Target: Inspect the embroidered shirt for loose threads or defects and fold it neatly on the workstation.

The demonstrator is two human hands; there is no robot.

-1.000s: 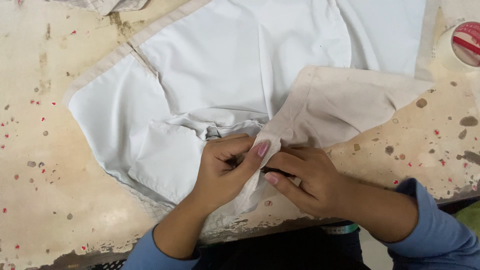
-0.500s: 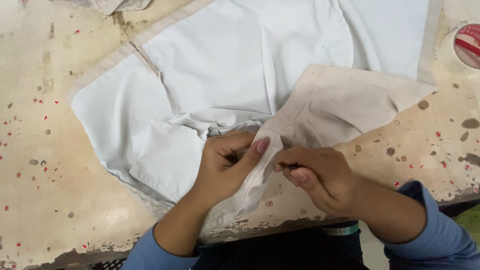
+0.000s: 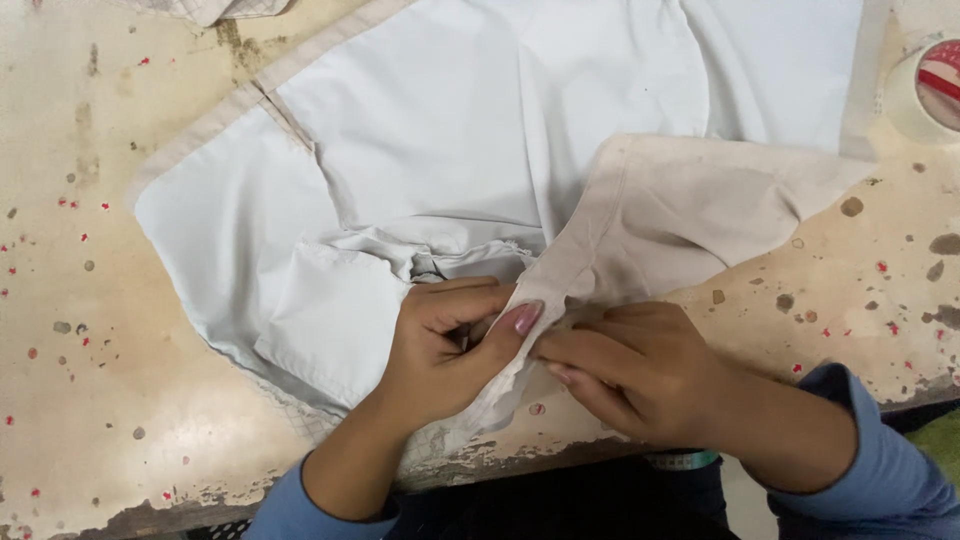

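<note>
While the left hand [image 3: 450, 345] pinches the white garment [image 3: 450, 150], the right hand [image 3: 630, 370] grips its beige flap [image 3: 700, 210].

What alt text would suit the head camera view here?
Two hands pinch a fold of pale cloth at the near edge of a stained worktable: the left hand grips the white garment, the right hand presses the beige piece. A tape roll sits far right.

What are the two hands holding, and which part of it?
Both the left hand and the right hand pinch the beige cloth at its folded near edge, where it overlaps the white fabric.
</note>
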